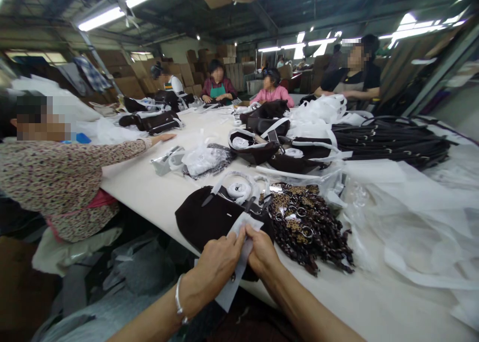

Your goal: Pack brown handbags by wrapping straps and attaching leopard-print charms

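My left hand [220, 262], with a silver bracelet at the wrist, pinches a strip of white tissue paper [228, 294] near the table's front edge. From the other side my right hand [262, 252] closes on the same paper, the fingertips of both hands nearly touching. Beneath and behind the paper lies a dark brown bag [204, 215], its handle partly wrapped in white, with a white roll [239, 191] at its top. Right of the bag is a pile of dark twisted straps with rings and leopard-print pieces [299, 227].
More dark bags [254, 150] lie mid-table, beside a clear plastic bag [204, 160]. Black straps [392, 142] and white sheets [422, 207] cover the right. A person in a patterned top [56, 177] reaches onto the table at left; several people sit or stand beyond.
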The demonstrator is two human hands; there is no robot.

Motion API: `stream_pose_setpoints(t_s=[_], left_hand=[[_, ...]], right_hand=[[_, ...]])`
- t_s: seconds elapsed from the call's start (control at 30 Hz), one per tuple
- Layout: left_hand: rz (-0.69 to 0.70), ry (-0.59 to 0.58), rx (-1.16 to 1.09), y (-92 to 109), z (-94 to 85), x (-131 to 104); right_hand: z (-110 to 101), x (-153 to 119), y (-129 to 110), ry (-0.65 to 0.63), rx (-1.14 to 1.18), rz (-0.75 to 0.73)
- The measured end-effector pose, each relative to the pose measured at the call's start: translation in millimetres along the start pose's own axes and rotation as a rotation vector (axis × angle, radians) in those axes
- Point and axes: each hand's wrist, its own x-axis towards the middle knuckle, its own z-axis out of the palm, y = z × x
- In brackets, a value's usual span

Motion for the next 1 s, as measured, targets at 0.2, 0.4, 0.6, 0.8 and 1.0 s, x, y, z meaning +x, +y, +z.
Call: stream_pose_setpoints(t_s=[0.2,0.4,0.6,0.8,1.0], left_hand=[[-0.112,0.103,-0.649,-55.0,-22.0,14.9],[-0.128,0.066,-1.026,-58.2,4.5,49.4],[-0.247,-0.009,-1.553,-39.9,28.1,51.2],[-0.346,-0.156,-1.77,-59.9,35.3,58.0],[-0.316,-0.279,-1.788,-67.9,42.1,62.7]], right_hand=[[-2.1,6.1,-6.4,-0.026,-0.045,0.025],[-1.3,6.7,-5.7,0.047,-0.138,-0.022],[-0.4,7.2,-0.9,0.046,-0.181,-0.053],[-25.9,-10.5,-28.6,-0.206,-0.748,-0.087],[-39.4,-15.5,-57.3,-0.444,-1.565,-1.23]])
